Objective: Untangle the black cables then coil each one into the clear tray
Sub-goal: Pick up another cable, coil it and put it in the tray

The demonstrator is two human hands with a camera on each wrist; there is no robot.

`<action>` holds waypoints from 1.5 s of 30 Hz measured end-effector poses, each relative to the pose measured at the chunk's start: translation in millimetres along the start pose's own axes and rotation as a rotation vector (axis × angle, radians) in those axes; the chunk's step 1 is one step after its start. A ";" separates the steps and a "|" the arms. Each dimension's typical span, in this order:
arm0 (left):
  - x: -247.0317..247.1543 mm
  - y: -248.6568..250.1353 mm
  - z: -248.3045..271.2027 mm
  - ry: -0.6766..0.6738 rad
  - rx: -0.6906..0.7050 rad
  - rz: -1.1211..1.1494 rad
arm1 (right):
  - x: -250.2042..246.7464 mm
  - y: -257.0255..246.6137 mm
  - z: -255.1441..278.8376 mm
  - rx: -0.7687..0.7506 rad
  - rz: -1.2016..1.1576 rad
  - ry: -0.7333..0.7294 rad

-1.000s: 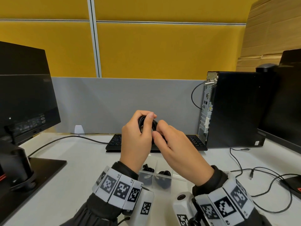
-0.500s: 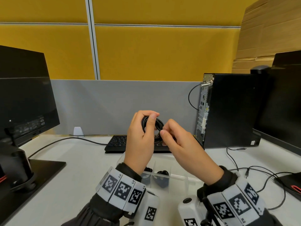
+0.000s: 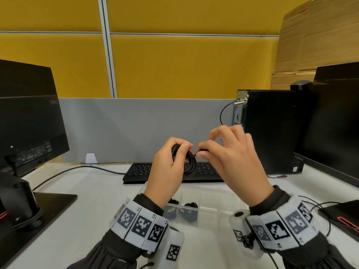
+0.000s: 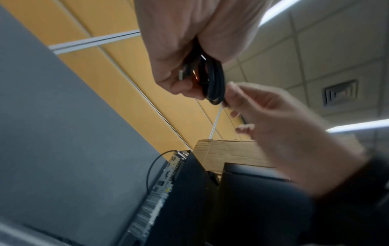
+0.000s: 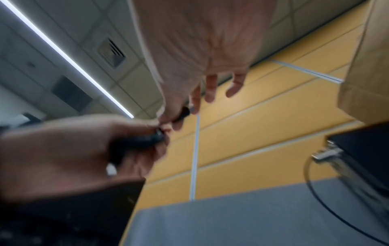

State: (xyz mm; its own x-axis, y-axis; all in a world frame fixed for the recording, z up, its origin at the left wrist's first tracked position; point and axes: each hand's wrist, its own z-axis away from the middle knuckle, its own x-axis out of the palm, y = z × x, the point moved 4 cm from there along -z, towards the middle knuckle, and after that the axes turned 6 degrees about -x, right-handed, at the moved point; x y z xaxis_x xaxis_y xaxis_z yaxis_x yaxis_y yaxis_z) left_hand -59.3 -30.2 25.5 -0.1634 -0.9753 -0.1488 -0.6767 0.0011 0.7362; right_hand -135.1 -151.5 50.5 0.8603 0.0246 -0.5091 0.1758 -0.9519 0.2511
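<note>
The coil (image 3: 184, 162) is held up in the middle of the head view, above the tray (image 3: 213, 210) and in front of the keyboard (image 3: 139, 169), with the left hand (image 3: 167, 167) curled round its loops. At 3 o'clock of the coil, the cable's free end is pinched between thumb and forefinger of the right hand (image 3: 229, 158), the other fingers spread. Half a second ago the right hand was closed against the loops; now it has drawn off toward 3 o'clock with the end, so the winding is judged nearly finished and the tail is being tucked. Two coils (image 3: 191, 205) already lie in the tray's compartments at 6 o'clock of the hands; loose cables (image 3: 318, 205) remain at 4 o'clock
</note>
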 end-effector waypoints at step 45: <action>15.4 -15.5 9.8 -0.132 -0.429 0.618 | 25.9 -31.2 14.5 -0.113 -0.120 0.152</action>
State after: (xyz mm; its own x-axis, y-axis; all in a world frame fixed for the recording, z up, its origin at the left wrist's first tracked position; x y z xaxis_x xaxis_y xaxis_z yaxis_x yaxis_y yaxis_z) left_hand -58.4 -43.1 5.3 -0.5246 -0.7908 0.3153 -0.1010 0.4255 0.8993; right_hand -125.3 -125.6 17.6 0.8907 0.1894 -0.4133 0.3264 -0.8992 0.2915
